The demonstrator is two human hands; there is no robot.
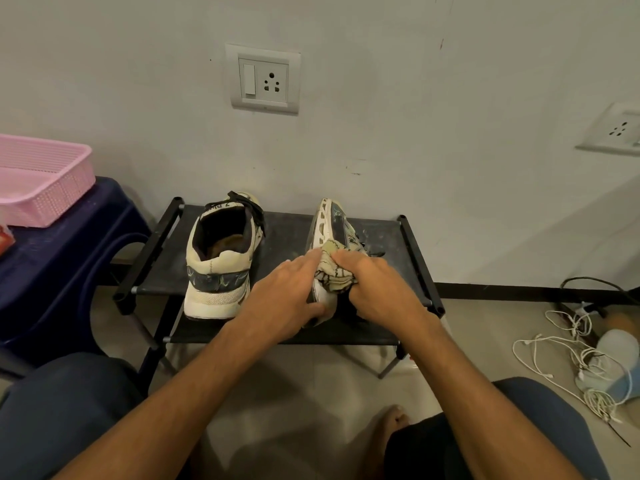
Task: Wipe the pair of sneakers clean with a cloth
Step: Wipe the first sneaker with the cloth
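Two white and dark sneakers rest on a low black rack (287, 233). The left sneaker (221, 261) stands upright with its heel toward me. The right sneaker (332, 223) lies tipped on its side, sole facing left. My left hand (287, 296) grips the heel end of that tipped sneaker. My right hand (377, 289) presses a crumpled pale patterned cloth (334, 268) against the sneaker's side. Part of the heel is hidden under both hands.
A pink plastic basket (41, 181) sits on a dark blue stool (59, 258) at the left. White cables (571, 355) tangle on the floor at the right. The wall with a socket plate (263, 79) is right behind the rack. My knees frame the bottom.
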